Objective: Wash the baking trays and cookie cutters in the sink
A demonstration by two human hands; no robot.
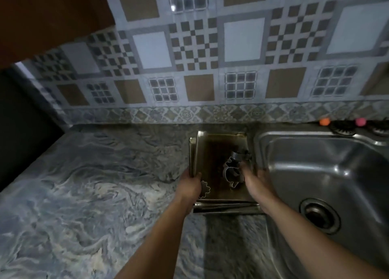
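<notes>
Both hands clasp the stacked baking trays [219, 150] on a marbled grey-blue counter [88, 186]: the left hand [189, 186] curls round their left edge, the right hand [255, 180] grips the right edge. Between the hands, metal cookie cutters [232, 173] lie in the top tray. Just right of the right hand is a steel sink [328, 173]; beyond both hands rises a patchwork-tiled wall [210, 53].
</notes>
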